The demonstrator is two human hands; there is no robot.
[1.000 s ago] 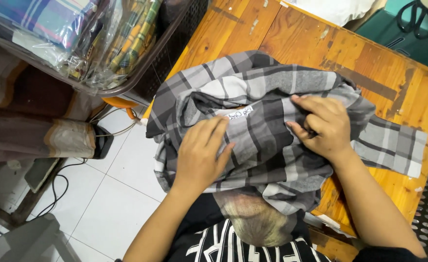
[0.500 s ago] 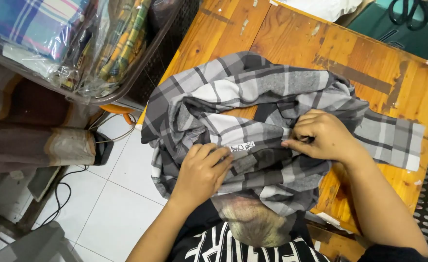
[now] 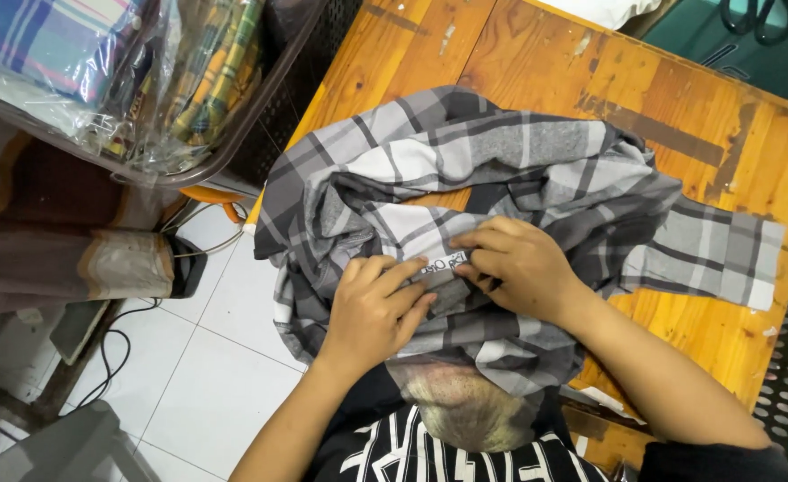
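Both hands are pinching the grey plaid shirt [image 3: 501, 178] at its white label [image 3: 443, 262]: left hand [image 3: 371, 308] and right hand [image 3: 523, 268] each gripping cloth. Beyond them, the shirt is bunching on the wooden bench [image 3: 662, 80]; its near folds, hanging past the edge, risk dragging it floorward.

Bare bench [image 3: 697, 330] right of the plaid shirt [image 3: 465, 178] is open; basket [image 3: 260, 116] left of shirt blocks.
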